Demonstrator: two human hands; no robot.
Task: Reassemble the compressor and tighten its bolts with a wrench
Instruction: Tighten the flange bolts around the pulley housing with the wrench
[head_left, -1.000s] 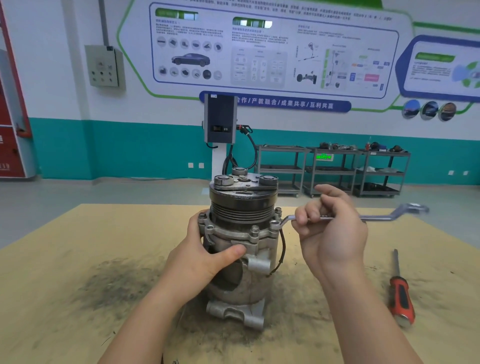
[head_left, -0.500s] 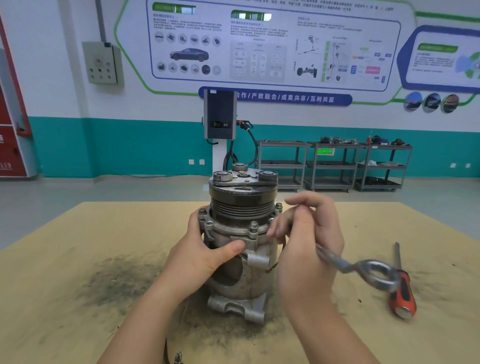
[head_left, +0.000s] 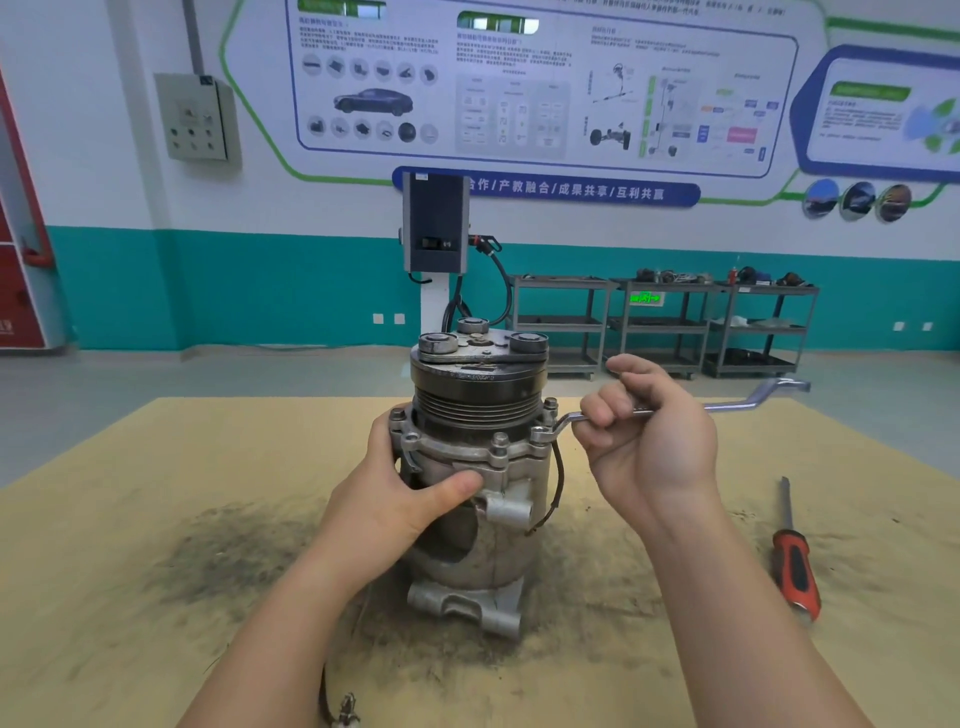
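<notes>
Compressor (head_left: 467, 499) dull silver, pulley (head_left: 475, 384) black; wrench (head_left: 727, 405) silver; screwdriver (head_left: 795, 566) red-black; table (head_left: 156, 519) tan, dark-smudged.

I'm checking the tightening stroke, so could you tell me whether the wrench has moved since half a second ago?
Yes. The wrench has swung back from pointing toward the screwdriver to pointing right, its ring end on the compressor flange bolt.

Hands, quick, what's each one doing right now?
Left hand: grips the compressor body, thumb across its front.
Right hand: curled round the wrench, whose ring end sits at a flange bolt.
</notes>
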